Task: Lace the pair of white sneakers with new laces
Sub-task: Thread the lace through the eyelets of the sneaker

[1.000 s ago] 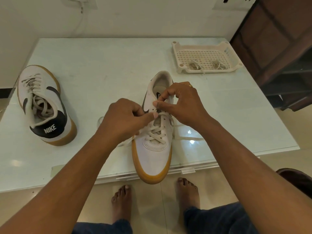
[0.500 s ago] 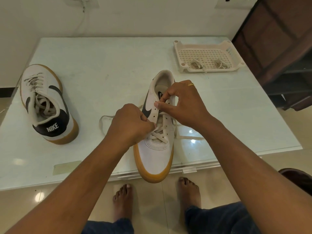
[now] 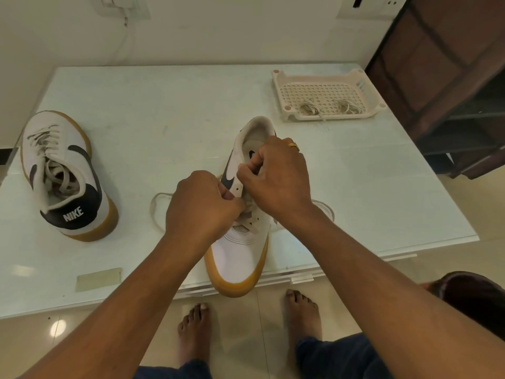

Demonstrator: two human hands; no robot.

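Pale glass counter [image 3: 169,110] carries everything. Near sneaker [image 3: 240,250], white with gum sole, toe hanging past the counter's front edge, dark swoosh on its side. Second sneaker [image 3: 65,170] well apart at far left, laced, heel tab reading "NIKE". Cream perforated tray [image 3: 325,91] at the back right holds two bundled laces [image 3: 328,106]. Left hand [image 3: 199,209], grip pinched shut on the lace [image 3: 157,203] at the eyelets. Right hand [image 3: 278,179], grip pinched at the upper eyelets; gold ring [image 3: 293,145].
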